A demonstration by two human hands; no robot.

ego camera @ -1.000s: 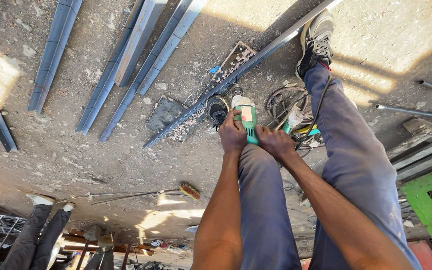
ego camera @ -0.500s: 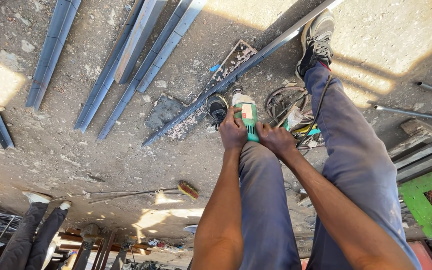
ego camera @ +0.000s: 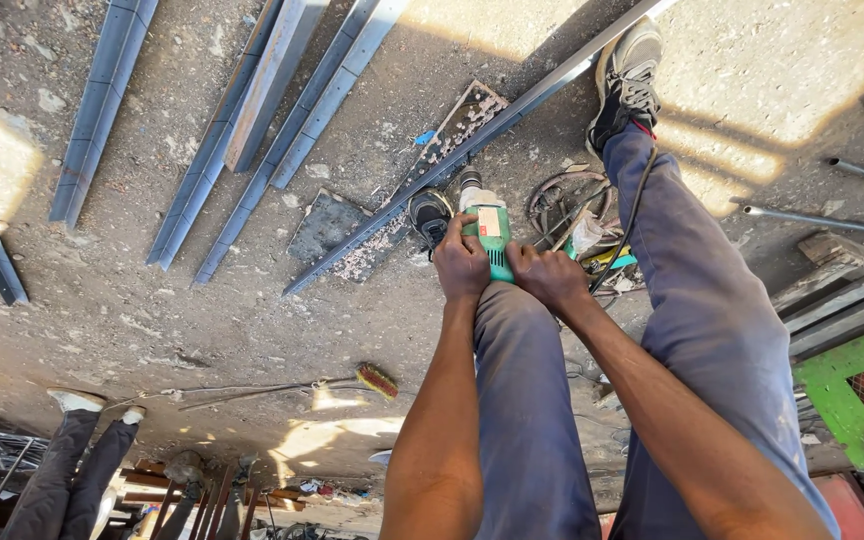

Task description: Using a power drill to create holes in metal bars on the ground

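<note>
Both my hands grip a green angle grinder [ego camera: 492,238]. My left hand [ego camera: 460,262] wraps its left side and my right hand [ego camera: 547,277] holds its rear body. The grinder's head sits against a long grey metal bar [ego camera: 472,140] that runs diagonally across the dusty concrete floor. One of my shoes [ego camera: 430,214] presses on the bar beside the grinder; my other shoe [ego camera: 628,72] stands on it farther along. The grinder's black cord [ego camera: 632,225] trails over my right leg.
Several grey metal profiles [ego camera: 262,110] lie on the floor at upper left. Thin rods [ego camera: 822,215] and a green machine [ego camera: 857,385] are at right. A brush [ego camera: 377,380] lies on the floor. Another person's legs [ego camera: 77,460] stand at lower left.
The view has shifted slightly. My hands stay on the grinder at the bar. The other person's legs have moved a little at lower left.
</note>
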